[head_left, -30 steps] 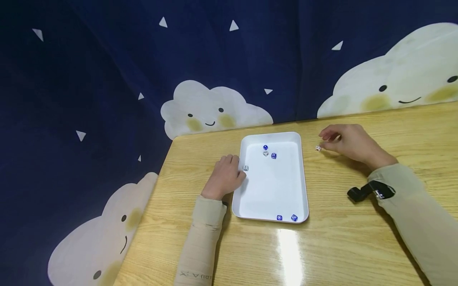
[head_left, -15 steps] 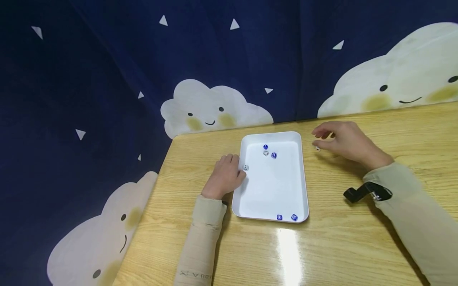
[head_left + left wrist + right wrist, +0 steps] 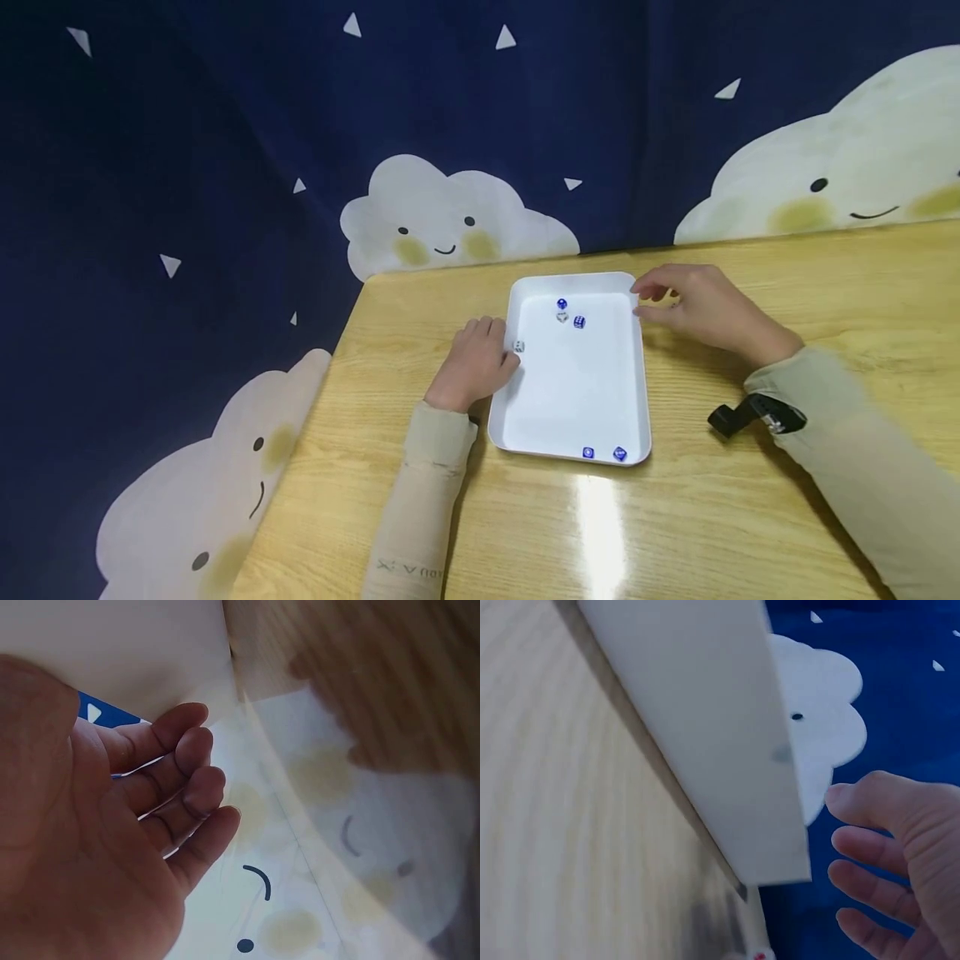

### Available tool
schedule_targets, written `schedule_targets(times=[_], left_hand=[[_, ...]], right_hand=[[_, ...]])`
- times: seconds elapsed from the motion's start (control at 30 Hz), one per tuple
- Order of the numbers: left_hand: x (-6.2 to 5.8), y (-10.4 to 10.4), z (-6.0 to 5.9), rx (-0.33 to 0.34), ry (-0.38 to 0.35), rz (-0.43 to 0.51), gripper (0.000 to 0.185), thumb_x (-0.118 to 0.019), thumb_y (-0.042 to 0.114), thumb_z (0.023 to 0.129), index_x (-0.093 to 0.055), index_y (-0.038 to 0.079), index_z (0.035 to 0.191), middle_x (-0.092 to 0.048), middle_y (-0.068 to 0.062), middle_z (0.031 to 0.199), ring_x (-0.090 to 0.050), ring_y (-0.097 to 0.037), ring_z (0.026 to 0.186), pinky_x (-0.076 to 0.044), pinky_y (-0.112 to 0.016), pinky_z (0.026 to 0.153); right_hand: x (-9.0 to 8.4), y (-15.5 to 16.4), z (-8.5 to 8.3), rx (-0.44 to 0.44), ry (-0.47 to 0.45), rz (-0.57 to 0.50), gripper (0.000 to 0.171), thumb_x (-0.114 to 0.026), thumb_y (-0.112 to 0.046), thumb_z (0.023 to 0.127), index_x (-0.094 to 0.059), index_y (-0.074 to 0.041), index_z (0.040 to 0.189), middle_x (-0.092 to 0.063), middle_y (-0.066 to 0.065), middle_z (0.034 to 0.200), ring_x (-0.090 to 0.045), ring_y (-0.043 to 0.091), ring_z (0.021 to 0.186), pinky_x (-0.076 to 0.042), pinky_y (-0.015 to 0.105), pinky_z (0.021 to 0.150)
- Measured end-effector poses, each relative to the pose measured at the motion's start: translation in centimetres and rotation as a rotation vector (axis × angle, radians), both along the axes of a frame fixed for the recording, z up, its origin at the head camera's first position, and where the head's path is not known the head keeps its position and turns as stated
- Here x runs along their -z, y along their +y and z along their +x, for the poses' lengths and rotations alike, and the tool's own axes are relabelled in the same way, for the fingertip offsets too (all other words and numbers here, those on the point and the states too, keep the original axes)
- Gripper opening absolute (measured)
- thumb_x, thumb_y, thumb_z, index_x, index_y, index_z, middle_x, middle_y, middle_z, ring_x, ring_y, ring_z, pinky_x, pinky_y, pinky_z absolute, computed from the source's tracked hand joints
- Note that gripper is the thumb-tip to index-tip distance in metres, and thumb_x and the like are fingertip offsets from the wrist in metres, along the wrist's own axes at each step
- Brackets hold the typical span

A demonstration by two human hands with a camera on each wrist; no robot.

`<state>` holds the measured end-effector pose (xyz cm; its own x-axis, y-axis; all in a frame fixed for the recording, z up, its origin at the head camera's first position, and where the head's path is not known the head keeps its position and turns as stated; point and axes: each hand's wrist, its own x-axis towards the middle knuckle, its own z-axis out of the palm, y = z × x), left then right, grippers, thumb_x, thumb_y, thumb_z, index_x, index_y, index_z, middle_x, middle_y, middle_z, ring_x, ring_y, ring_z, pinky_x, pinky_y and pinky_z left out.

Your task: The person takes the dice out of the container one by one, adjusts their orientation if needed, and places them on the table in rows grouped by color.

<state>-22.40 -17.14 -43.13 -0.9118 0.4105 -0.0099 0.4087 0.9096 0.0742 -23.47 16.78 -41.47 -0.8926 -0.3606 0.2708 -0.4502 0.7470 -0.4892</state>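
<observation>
Die [image 3: 759,955], white with red pips, lies on our table [image 3: 712,517] under our right hand [image 3: 701,307], fingers loosely curled, holding nothing. Left hand [image 3: 474,365] rests relaxed against the tray [image 3: 643,392], centre frame, holding six dice.

1. The right hand [image 3: 701,307] is shifted left across the table [image 3: 750,517], from well clear of the tray [image 3: 643,392] to just beside its far right corner.
2. The fingertips [image 3: 643,292] are now held at the tray's right rim, where earlier a stretch of bare wood separated them from it.
3. The small white die on the wood, seen at the fingers a second ago, is no longer shown in the head view; only a sliver of it [image 3: 760,955] is seen by the right wrist view.
</observation>
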Motion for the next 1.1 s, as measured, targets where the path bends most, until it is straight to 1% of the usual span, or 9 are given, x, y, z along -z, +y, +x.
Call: schedule_targets(times=[0.13, 0.3, 0.43, 0.63, 0.73, 0.97, 1.1], left_hand=[[-0.2, 0.9, -0.1, 0.011, -0.02, 0.008, 0.022, -0.044, 0.022, 0.093, -0.053, 0.004, 0.102, -0.052, -0.009, 0.094, -0.045, -0.026, 0.088, -0.039, -0.035, 0.08], [-0.4, 2.1, -0.4, 0.024, -0.037, 0.002, 0.025, -0.044, 0.023, 0.094, -0.054, 0.003, 0.106, -0.054, -0.009, 0.098, -0.046, -0.027, 0.092, -0.041, -0.036, 0.084], [-0.6, 2.8, -0.5, 0.022, -0.052, -0.006, 0.027, -0.045, 0.025, 0.096, -0.054, 0.004, 0.109, -0.053, -0.009, 0.1, -0.046, -0.026, 0.094, -0.041, -0.037, 0.086], [-0.5, 3.2, -0.6, 0.019, -0.06, -0.017, 0.027, -0.045, 0.025, 0.097, -0.054, 0.003, 0.11, -0.053, -0.009, 0.101, -0.045, -0.026, 0.093, -0.041, -0.036, 0.085], [-0.3, 3.3, -0.6, 0.016, -0.062, -0.016, 0.028, -0.045, 0.025, 0.097, -0.054, 0.003, 0.111, -0.054, -0.01, 0.101, -0.046, -0.026, 0.094, -0.041, -0.036, 0.086], [0.1, 3.4, -0.7, 0.006, -0.068, -0.013, 0.029, -0.045, 0.026, 0.097, -0.054, 0.003, 0.113, -0.053, -0.009, 0.102, -0.046, -0.026, 0.094, -0.041, -0.036, 0.086], [0.1, 3.5, -0.7, 0.004, -0.063, -0.013, 0.03, -0.045, 0.026, 0.096, -0.054, 0.004, 0.113, -0.054, -0.008, 0.101, -0.046, -0.025, 0.094, -0.041, -0.035, 0.085]], right_hand=[[0.3, -0.3, 0.5, -0.022, 0.01, 0.013, 0.028, -0.08, -0.02, 0.088, -0.075, -0.01, 0.114, -0.077, 0.007, 0.103, -0.069, 0.022, 0.095, -0.055, 0.045, 0.086], [0.3, 0.1, 0.8, -0.012, 0.064, 0.012, 0.027, -0.082, -0.017, 0.086, -0.076, -0.01, 0.111, -0.077, 0.006, 0.101, -0.071, 0.023, 0.093, -0.055, 0.044, 0.083], [0.2, 0.1, 0.8, -0.021, 0.101, 0.014, 0.026, -0.083, -0.017, 0.085, -0.076, -0.01, 0.11, -0.077, 0.005, 0.099, -0.07, 0.021, 0.091, -0.055, 0.042, 0.081], [0.0, -0.6, 0.5, -0.069, 0.146, -0.009, 0.026, -0.084, -0.016, 0.084, -0.077, -0.011, 0.108, -0.077, 0.003, 0.098, -0.07, 0.018, 0.089, -0.057, 0.041, 0.079], [0.0, -1.0, 0.2, -0.078, 0.126, -0.017, 0.026, -0.083, -0.017, 0.084, -0.076, -0.012, 0.109, -0.077, 0.002, 0.098, -0.069, 0.017, 0.09, -0.057, 0.041, 0.081], [0.2, -1.7, -0.7, -0.067, 0.031, -0.018, 0.029, -0.081, -0.02, 0.087, -0.075, -0.012, 0.114, -0.077, 0.004, 0.102, -0.069, 0.02, 0.095, -0.056, 0.042, 0.086], [0.4, -2.0, -1.2, -0.08, 0.023, -0.017, 0.031, -0.082, -0.02, 0.086, -0.075, -0.011, 0.115, -0.077, 0.005, 0.102, -0.069, 0.021, 0.095, -0.056, 0.043, 0.086]])
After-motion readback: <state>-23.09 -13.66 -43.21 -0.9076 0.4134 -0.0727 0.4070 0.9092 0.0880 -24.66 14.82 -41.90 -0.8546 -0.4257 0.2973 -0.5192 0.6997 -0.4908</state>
